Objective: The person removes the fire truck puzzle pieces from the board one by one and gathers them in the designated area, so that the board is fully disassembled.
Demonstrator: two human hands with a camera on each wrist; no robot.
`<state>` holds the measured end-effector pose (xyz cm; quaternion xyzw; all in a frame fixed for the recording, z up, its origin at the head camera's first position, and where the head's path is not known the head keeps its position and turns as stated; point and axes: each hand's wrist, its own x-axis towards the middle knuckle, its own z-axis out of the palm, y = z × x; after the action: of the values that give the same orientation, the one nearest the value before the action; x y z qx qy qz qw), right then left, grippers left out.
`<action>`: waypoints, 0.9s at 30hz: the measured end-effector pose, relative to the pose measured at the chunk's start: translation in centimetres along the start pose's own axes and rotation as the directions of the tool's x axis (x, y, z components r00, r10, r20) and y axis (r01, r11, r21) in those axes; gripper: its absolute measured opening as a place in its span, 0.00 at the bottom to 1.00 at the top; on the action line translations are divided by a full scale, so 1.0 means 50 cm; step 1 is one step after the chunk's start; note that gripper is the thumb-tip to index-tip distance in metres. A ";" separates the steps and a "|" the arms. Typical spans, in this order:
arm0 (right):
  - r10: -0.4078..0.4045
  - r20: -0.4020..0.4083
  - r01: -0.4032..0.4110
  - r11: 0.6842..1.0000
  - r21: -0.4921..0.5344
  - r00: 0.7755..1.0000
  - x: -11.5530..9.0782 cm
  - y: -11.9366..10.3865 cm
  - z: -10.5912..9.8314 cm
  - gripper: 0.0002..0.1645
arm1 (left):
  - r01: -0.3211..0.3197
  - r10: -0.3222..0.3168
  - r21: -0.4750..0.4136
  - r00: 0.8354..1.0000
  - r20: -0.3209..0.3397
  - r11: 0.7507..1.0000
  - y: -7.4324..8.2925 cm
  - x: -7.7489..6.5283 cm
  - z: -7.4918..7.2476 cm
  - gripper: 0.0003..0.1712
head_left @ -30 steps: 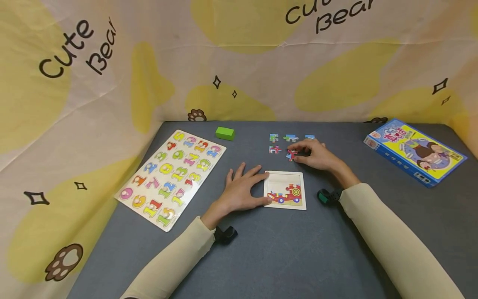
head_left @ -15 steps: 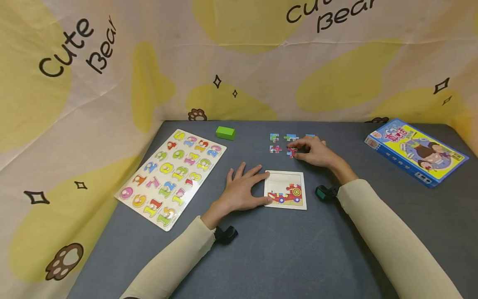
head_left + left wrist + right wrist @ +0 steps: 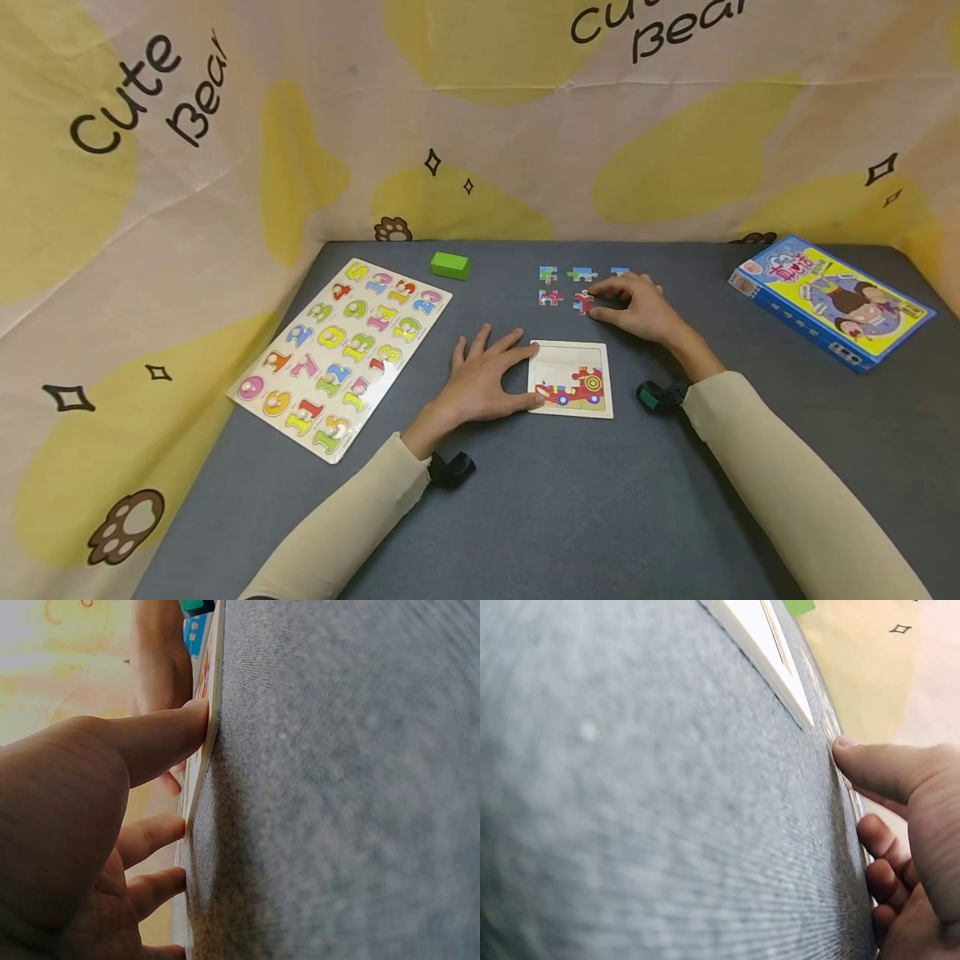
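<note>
My left hand (image 3: 483, 383) lies with spread, straight fingers at the left side of a square wooden puzzle board (image 3: 566, 357). Its thumb touches the lower left edge and its index finger the upper left corner. Red tractor pieces (image 3: 577, 390) fill the board's lower part. Beyond the board, my right hand (image 3: 637, 310) rests beside a red and blue jigsaw piece (image 3: 582, 302), thumb and index tips parted at its right edge. Left of that piece lies another red jigsaw piece (image 3: 551, 297). Behind are a green-blue piece (image 3: 548, 273), a blue piece (image 3: 581, 274) and a partly hidden one (image 3: 619, 271).
On the left lies a white number puzzle board (image 3: 347, 354) with knobbed numerals. A green block (image 3: 450, 266) stands near the back edge. At the right is a blue and yellow box (image 3: 832, 300). A patterned cloth (image 3: 480, 125) hangs behind the grey table (image 3: 570, 508).
My right index finger has drawn back to the right from over the red and blue jigsaw piece, which lies on the table. My left hand keeps its place on the board.
</note>
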<state>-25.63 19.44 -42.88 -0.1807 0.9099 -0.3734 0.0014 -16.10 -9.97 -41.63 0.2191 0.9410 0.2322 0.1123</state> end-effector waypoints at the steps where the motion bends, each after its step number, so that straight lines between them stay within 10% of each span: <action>1: 0.007 -0.009 -0.007 1.000 -0.013 1.000 0.000 -0.001 0.001 0.22 | 0.002 -0.002 0.000 1.000 0.002 1.000 0.000 0.000 -0.001 0.45; 27: 0.049 -0.088 -0.052 0.998 -0.039 0.995 0.009 -0.010 0.014 0.19 | -0.004 0.004 -0.001 1.000 -0.001 1.000 -0.001 0.001 -0.001 0.45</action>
<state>-25.81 18.50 -42.99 -0.1411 0.9209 -0.3620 -0.0327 -16.20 -10.01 -41.64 0.2208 0.9405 0.2329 0.1117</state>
